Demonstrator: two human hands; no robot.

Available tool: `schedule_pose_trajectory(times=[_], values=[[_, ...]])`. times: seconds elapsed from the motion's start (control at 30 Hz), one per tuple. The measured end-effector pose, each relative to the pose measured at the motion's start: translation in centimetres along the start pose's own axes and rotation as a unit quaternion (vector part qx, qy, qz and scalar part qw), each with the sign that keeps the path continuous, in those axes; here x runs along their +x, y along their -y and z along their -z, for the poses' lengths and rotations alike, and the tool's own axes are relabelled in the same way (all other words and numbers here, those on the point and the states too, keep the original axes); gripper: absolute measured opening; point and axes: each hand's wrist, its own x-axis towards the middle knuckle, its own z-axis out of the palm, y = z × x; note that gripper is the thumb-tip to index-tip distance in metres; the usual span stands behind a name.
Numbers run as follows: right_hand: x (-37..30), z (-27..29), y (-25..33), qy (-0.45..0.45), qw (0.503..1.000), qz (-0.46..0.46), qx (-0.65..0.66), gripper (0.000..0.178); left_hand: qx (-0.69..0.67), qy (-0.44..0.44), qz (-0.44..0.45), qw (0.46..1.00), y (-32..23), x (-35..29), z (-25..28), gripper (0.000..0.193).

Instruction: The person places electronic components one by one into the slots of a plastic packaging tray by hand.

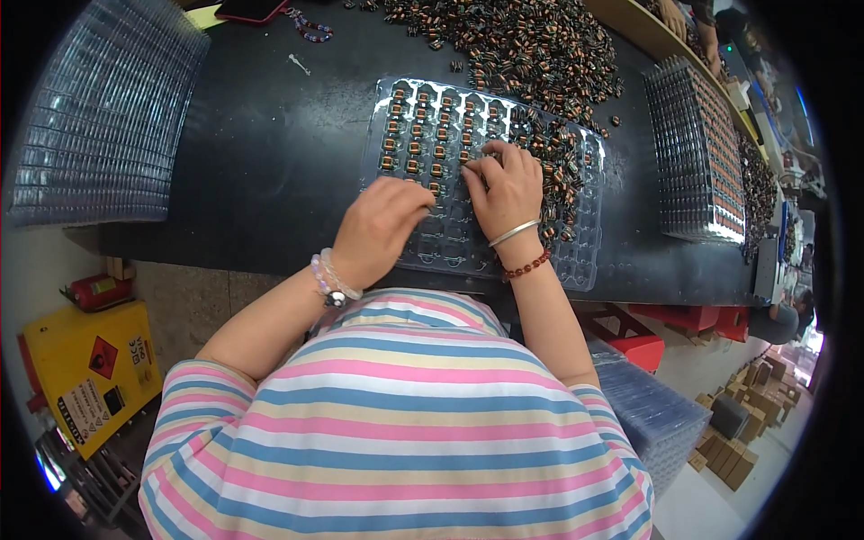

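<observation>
A clear plastic blister tray (589, 225) lies on the dark table in front of me. Small copper-wound coils (415, 130) sit in rows of its pockets on the left side, while a loose heap of the same coils (560, 171) covers part of its right side. My left hand (380, 225) is over the tray's lower left, fingertips pinched together beside the lowest filled pockets; whatever they hold is hidden. Above the tray's middle, my right hand (510, 187) has curled fingers, thumb and forefinger close to a seated coil. What lies between them cannot be made out.
A large pile of coils (531, 54) spreads behind the tray. Stacked clear trays (108, 117) stand at the left, and filled trays (697, 148) are stacked at the right. A phone (250, 9) with a beaded strap (309, 27) lies far left. Another person's hand (671, 16) shows beyond the wooden edge.
</observation>
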Motion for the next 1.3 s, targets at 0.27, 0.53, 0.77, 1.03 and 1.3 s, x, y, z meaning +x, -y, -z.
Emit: schedule_pose_trajectory(times=[0.27, 0.53, 0.77, 1.03, 1.3], values=[[-0.1, -0.8, -0.3, -0.004, 0.999, -0.033, 0.029, 0.012, 0.004, 0.006, 0.060, 0.998, 2.3, 0.7, 2.8, 0.022], [-0.3, -0.3, -0.4, -0.008, 0.998, -0.061, -0.003, 0.016, 0.080, 0.011, 0.025, 0.996, 1.7, -0.1, 1.6, 0.023], [-0.2, 1.4, -1.8, -0.076, 0.993, -0.077, 0.035, 0.015, 0.165, 0.037, -0.009, 0.986, 1.6, -0.5, 0.5, 0.027], [-0.6, 2.4, -1.4, 0.049, 0.998, 0.022, -0.043, 0.022, 0.114, -0.027, -0.032, 0.993, 1.9, -0.3, 0.4, 0.013], [-0.2, 2.3, -1.9, 0.078, 0.997, -0.024, -0.007, 0.020, 0.199, -0.026, -0.034, 0.979, 3.6, 0.4, 2.0, 0.015]])
